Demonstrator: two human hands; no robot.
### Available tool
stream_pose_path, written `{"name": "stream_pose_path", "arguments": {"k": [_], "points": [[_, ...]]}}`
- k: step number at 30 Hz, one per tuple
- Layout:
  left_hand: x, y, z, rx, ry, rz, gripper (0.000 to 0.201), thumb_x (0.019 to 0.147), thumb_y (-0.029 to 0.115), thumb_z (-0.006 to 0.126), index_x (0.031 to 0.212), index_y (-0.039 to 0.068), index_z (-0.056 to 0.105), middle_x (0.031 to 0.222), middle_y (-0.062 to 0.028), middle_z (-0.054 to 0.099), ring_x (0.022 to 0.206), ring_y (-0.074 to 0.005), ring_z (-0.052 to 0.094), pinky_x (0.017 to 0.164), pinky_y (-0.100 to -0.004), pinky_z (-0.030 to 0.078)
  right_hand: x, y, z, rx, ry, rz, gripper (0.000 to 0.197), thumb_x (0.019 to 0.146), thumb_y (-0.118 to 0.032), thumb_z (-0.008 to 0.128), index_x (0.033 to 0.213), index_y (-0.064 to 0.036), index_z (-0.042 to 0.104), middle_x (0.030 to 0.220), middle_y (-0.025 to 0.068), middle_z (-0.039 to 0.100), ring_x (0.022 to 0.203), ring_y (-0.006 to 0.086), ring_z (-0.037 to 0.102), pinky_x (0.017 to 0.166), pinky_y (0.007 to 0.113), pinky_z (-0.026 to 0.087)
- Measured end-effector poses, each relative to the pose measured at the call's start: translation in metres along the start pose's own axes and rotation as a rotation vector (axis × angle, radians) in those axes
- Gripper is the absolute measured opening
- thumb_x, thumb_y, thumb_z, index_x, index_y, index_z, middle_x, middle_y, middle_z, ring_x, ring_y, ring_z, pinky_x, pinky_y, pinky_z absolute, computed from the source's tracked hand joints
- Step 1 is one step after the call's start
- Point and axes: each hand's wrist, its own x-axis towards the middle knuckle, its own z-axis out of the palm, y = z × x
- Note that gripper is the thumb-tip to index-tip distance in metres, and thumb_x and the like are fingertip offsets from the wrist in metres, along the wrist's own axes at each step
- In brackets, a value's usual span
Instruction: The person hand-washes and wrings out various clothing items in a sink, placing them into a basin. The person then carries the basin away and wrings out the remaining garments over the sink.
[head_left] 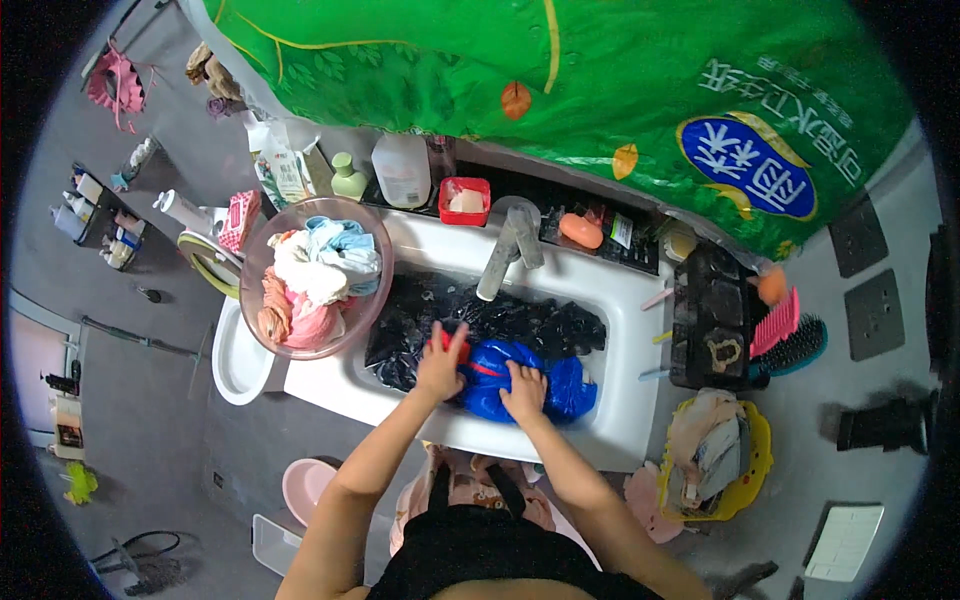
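Both hands spread over bright blue cloth in a white basin

From where I stand, the huge glossy green plastic wrapping [450, 90] looms largest, filling the far side of the room above the basin. Below it sits the long white rectangular basin [632, 350], with water in it. Crumpled, shiny black fabric [545, 322] stretches across the basin's far half. A clear round plastic bowl [258, 262] of pink, white and pale-blue clothes [318, 270] stands at the left end.

Next in size comes the slick bright-blue cloth with a red stripe [505, 355], in the near half, just this side of the black fabric. Its long axis runs left to right, its right end a little closer to the person. The right hand [523, 392] rests on it near the middle, fingers extended, and is the nearer of the two. The left hand [440, 370] is at its left end over a red patch, fingers fanned; neither looks clenched.

Smallest, a square red dish [464, 212] and an oval orange soap bar [580, 231] flank the tap [512, 245].
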Motion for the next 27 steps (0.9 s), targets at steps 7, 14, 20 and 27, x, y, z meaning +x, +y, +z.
{"name": "stream_pose_path", "arguments": {"k": [7,14,20,27], "points": [[0.019,-0.008,0.086,0.385,-0.432,0.091,0.087,0.062,0.051,0.068,0.134,0.036,0.022,0.144,-0.0143,0.003,0.127,-0.0472,0.008,0.09,-0.0671,0.023,0.012,0.009,0.047,-0.207,-0.218,0.028,0.055,0.062,-0.021,0.071,0.111,-0.0127,0.048,0.106,0.01,0.053,0.099,0.0276,0.05,0.087,0.044,0.037],[0.058,-0.017,0.153,0.571,-0.506,-0.163,0.068,0.07,0.06,0.052,0.127,0.026,0.042,0.144,-0.0131,0.012,0.131,-0.0392,0.003,0.101,-0.0584,-0.003,0.052,0.054,0.119,-0.229,-0.417,0.219,0.026,0.066,-0.022,0.065,0.09,-0.0132,0.062,0.101,0.012,0.06,0.094,0.0296,0.057,0.086,0.043,0.04],[0.074,-0.032,0.143,0.185,-0.707,-0.052,0.071,0.058,0.045,0.07,0.112,0.003,0.053,0.112,-0.0208,0.054,0.11,-0.0312,0.047,0.097,-0.036,0.032,0.06,0.037,0.073,-0.122,-0.44,0.274,0.034,0.07,-0.02,0.056,0.103,-0.0112,0.061,0.105,0.0131,0.059,0.101,0.0268,0.055,0.084,0.037,0.045],[0.025,-0.026,0.086,-1.379,0.088,-0.491,0.056,0.083,0.048,0.048,0.113,0.002,0.05,0.105,-0.0089,0.056,0.092,-0.0165,0.053,0.085,-0.03,0.041,0.041,-0.022,-0.028,0.775,0.113,0.108,0.041,0.064,0.001,0.063,0.104,-0.0035,0.057,0.09,0.009,0.062,0.08,0.0194,0.059,0.073,0.028,0.046]]}}
